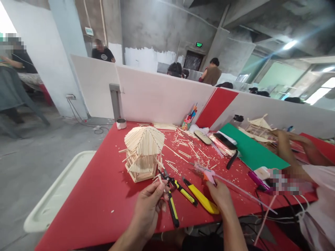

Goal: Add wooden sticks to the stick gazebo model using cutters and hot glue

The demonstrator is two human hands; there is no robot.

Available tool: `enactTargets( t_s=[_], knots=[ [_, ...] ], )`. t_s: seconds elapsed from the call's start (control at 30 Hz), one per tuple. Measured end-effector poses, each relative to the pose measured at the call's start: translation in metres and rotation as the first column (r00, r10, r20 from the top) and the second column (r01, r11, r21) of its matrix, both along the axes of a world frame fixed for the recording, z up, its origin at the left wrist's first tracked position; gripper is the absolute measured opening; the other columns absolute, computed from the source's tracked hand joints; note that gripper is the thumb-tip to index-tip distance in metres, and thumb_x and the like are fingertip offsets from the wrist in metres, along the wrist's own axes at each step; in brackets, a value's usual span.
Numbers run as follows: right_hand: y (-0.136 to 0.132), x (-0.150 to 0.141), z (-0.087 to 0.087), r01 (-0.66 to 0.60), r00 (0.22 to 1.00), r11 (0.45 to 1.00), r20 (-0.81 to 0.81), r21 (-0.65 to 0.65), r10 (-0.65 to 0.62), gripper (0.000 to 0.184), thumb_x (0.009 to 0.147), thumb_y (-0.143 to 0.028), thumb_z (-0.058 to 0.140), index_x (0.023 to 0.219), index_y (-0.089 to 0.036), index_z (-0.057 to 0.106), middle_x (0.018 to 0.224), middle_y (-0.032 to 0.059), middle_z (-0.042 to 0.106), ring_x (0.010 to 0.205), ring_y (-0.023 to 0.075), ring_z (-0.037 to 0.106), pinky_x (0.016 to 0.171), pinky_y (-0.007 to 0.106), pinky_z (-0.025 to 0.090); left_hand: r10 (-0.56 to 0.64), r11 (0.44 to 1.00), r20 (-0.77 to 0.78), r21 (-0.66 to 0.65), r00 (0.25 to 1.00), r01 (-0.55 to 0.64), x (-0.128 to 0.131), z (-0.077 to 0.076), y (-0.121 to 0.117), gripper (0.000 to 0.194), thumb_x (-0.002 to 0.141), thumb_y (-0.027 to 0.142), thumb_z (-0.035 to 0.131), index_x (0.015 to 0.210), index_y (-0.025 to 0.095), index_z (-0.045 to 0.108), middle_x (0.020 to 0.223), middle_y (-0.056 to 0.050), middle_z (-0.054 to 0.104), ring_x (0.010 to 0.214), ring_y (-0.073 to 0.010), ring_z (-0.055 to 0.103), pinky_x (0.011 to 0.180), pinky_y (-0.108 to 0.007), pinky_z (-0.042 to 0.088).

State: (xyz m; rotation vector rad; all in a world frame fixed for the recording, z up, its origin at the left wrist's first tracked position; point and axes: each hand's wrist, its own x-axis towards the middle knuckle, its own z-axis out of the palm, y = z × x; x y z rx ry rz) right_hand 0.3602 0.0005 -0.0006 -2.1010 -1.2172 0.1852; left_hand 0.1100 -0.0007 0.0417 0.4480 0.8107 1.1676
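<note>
My left hand [151, 202] pinches a short wooden stick [160, 178] between thumb and fingers, above the red table near its front. My right hand [220, 193] is wrapped around the handle of a pink glue gun [205, 171], whose nozzle points left; a long clear glue stick [243, 191] trails from its back. Just beyond my left hand stands a small pavilion model [143, 153] built of wooden sticks, with a sloped roof. Pliers [180, 191] with black and yellow handles lie partly behind my left fingers. Between my hands rests a yellow utility knife [201, 197].
Loose sticks and scraps [188, 146] litter the red table [104, 195]. Behind them stand a pen cup [187, 122] and a tape roll [121, 123]. At right, a co-worker's hands [285, 143] hold another stick model beside a green board [256, 150]. A white partition [162, 94] borders the back.
</note>
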Motion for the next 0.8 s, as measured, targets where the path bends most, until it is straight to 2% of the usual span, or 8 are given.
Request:
enactTargets(
  t_s=[0.1,0.17,0.27,0.33,0.53,0.8],
  knots=[
    [-0.002,-0.024,0.017,-0.108,0.993,0.992,-0.049,0.062,0.111,0.040,0.080,-0.047,0.044,0.094,-0.017,0.067,0.064,0.0048,0.067,0.052,0.0183,0.060,0.048,0.026,0.044,0.002,1.000,0.004,0.005,1.000,-0.002,-0.001,0.000,0.005,0.037,0.049,0.033,0.087,0.073,0.011,0.070,0.057,0.000,0.062,0.042,-0.0044,0.047,0.034,-0.013,0.037],
    [0.001,-0.044,0.031,-0.193,0.977,0.977,-0.071,0.088,0.200,0.045,0.082,-0.049,0.043,0.108,-0.018,0.063,0.076,0.0043,0.070,0.059,0.0167,0.062,0.054,0.025,0.047,0.006,1.000,0.010,0.021,1.000,-0.006,-0.001,0.001,0.008,0.035,0.049,0.033,0.086,0.070,0.011,0.069,0.057,0.000,0.063,0.042,-0.0043,0.047,0.034,-0.013,0.037],
    [0.011,-0.069,0.045,-0.360,0.928,0.920,-0.039,0.154,0.369,0.048,0.082,-0.044,0.046,0.118,-0.015,0.060,0.106,0.0101,0.068,0.085,0.0192,0.065,0.072,0.027,0.050,0.025,0.999,0.006,0.027,1.000,-0.025,-0.003,0.003,0.010,0.036,0.049,0.032,0.087,0.071,0.011,0.069,0.059,-0.001,0.064,0.044,-0.0045,0.048,0.034,-0.013,0.037],
    [0.018,-0.078,0.048,-0.414,0.908,0.897,-0.009,0.154,0.420,0.048,0.083,-0.039,0.045,0.120,-0.014,0.059,0.114,0.0122,0.065,0.096,0.0215,0.064,0.081,0.030,0.049,0.040,0.999,0.001,0.019,0.999,-0.040,-0.005,0.003,0.011,0.037,0.048,0.033,0.087,0.072,0.011,0.069,0.059,-0.001,0.065,0.043,-0.0048,0.048,0.034,-0.013,0.037],
    [0.027,-0.081,0.044,-0.377,0.924,0.916,-0.011,0.139,0.382,0.050,0.083,-0.040,0.044,0.124,-0.014,0.057,0.111,0.0130,0.066,0.091,0.0228,0.065,0.080,0.033,0.049,0.051,0.999,0.012,-0.001,0.999,-0.051,-0.010,-0.001,0.012,0.038,0.048,0.033,0.087,0.072,0.011,0.068,0.058,-0.002,0.065,0.043,-0.0057,0.049,0.034,-0.014,0.037],
    [0.032,-0.081,0.040,-0.373,0.927,0.917,0.003,0.142,0.376,0.051,0.083,-0.040,0.043,0.125,-0.013,0.055,0.120,0.0142,0.062,0.103,0.0246,0.062,0.087,0.036,0.047,0.028,1.000,0.039,-0.010,0.999,-0.027,-0.007,-0.003,0.014,0.037,0.048,0.032,0.087,0.072,0.012,0.067,0.059,-0.001,0.064,0.043,-0.0055,0.049,0.033,-0.015,0.037]
  ],
)
